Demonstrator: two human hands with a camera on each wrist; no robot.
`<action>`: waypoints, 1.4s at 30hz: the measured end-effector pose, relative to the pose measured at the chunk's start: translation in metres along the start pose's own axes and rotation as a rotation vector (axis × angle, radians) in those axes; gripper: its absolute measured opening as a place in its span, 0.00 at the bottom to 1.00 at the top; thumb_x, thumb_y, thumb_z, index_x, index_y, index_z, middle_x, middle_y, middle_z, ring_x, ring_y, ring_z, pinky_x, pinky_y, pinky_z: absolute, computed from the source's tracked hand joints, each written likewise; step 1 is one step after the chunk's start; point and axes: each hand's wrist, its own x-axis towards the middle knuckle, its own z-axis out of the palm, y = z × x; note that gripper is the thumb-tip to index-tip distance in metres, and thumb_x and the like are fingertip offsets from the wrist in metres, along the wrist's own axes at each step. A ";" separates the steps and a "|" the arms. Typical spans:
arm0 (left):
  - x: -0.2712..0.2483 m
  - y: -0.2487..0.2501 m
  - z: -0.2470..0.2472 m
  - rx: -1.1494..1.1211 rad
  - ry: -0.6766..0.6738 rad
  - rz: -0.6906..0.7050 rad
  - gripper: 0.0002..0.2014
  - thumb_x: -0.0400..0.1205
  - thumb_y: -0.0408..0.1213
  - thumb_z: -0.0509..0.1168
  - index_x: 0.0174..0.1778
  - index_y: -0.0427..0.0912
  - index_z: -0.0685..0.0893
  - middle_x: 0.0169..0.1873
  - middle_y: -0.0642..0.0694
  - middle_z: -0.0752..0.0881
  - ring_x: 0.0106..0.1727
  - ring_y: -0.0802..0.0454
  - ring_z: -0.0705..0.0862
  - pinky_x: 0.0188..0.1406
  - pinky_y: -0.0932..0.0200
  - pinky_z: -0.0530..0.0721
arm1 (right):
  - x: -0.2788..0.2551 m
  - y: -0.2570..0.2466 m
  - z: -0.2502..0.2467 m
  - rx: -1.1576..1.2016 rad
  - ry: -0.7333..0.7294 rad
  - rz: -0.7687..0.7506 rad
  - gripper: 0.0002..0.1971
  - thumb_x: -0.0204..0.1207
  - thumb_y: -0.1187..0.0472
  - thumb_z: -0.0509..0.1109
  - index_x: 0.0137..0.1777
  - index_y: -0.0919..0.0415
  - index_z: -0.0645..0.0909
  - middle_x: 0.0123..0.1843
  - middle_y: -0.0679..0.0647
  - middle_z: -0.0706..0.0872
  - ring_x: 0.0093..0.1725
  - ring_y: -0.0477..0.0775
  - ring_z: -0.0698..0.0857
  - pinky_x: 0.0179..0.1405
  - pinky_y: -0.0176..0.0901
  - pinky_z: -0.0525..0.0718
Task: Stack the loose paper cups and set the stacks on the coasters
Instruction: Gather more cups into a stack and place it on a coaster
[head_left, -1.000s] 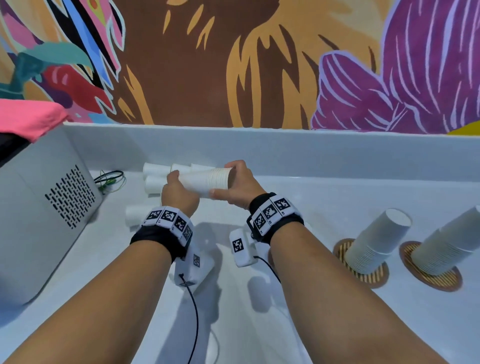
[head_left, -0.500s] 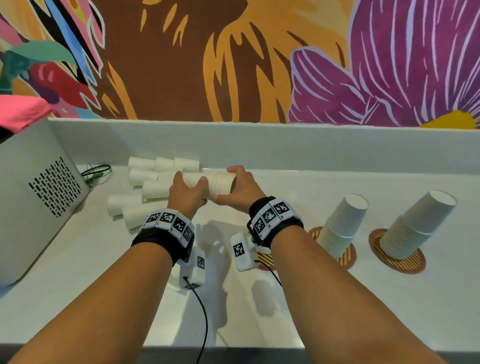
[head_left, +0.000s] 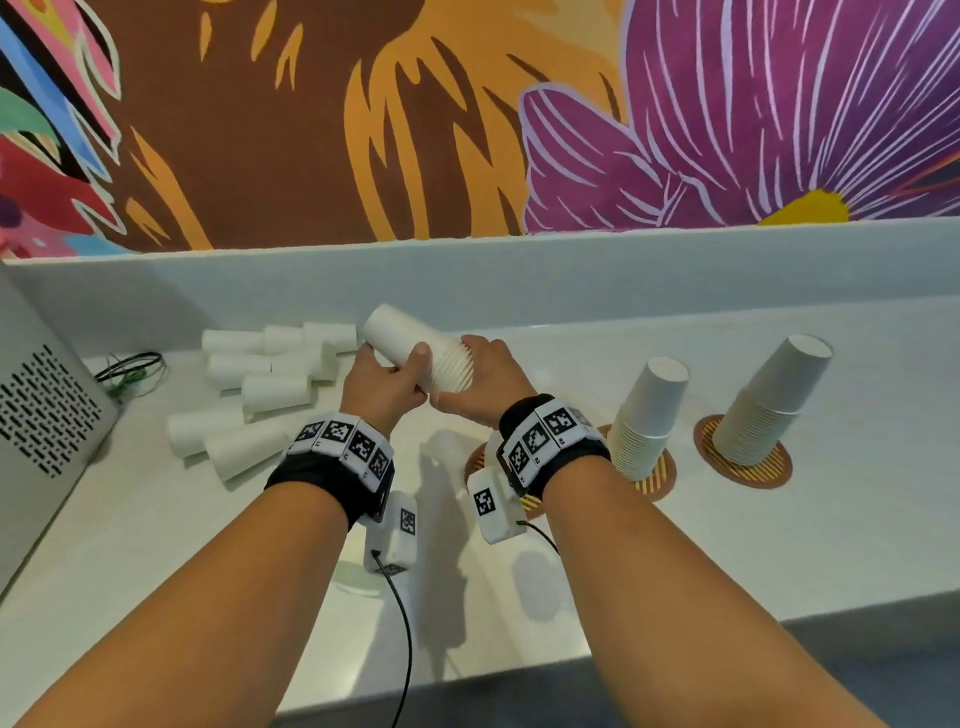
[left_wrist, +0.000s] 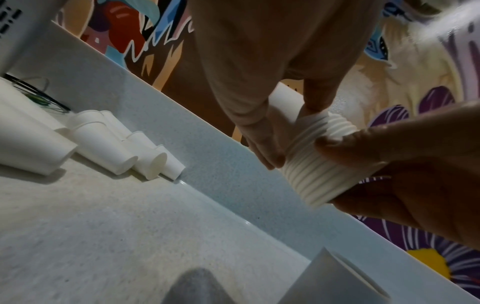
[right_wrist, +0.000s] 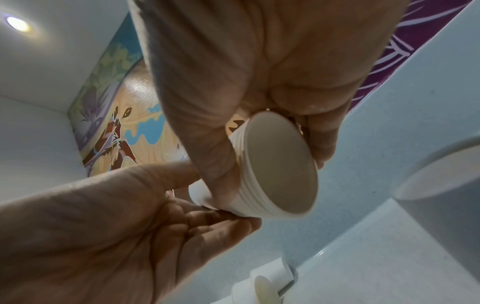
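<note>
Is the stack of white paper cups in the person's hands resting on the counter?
No, the stack of white paper cups is held in the air by both hands.

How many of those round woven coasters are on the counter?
3. One coaster at far right and one beside it each carry an upside-down cup stack. A third shows only partly, behind the right wrist. Others could be hidden by the arms.

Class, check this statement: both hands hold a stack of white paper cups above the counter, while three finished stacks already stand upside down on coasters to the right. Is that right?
Not quite: the head view shows two finished stacks, not three, the nearer stack and the farther stack, each upside down on a coaster. A third coaster lies partly hidden behind the right wrist. The rest holds: the left hand and right hand hold the stack of cups above the counter.
</note>
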 end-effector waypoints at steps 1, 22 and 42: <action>-0.002 0.001 0.003 0.003 -0.024 0.006 0.40 0.62 0.60 0.72 0.68 0.45 0.73 0.48 0.41 0.89 0.45 0.42 0.91 0.47 0.41 0.90 | -0.001 0.001 -0.002 -0.017 0.004 0.004 0.39 0.59 0.47 0.81 0.70 0.56 0.71 0.61 0.54 0.74 0.51 0.52 0.80 0.46 0.44 0.83; -0.059 0.034 0.149 0.033 -0.244 0.120 0.31 0.84 0.44 0.65 0.81 0.59 0.59 0.64 0.41 0.84 0.58 0.41 0.87 0.50 0.42 0.89 | -0.027 0.078 -0.128 -0.066 0.090 -0.032 0.35 0.55 0.43 0.77 0.62 0.53 0.74 0.50 0.50 0.85 0.44 0.51 0.86 0.37 0.50 0.90; -0.074 0.000 0.247 0.377 -0.254 0.247 0.25 0.79 0.42 0.71 0.73 0.51 0.74 0.66 0.50 0.83 0.65 0.52 0.81 0.63 0.40 0.83 | -0.057 0.183 -0.176 0.064 -0.005 0.110 0.38 0.67 0.55 0.79 0.74 0.56 0.64 0.64 0.55 0.82 0.62 0.59 0.82 0.55 0.47 0.80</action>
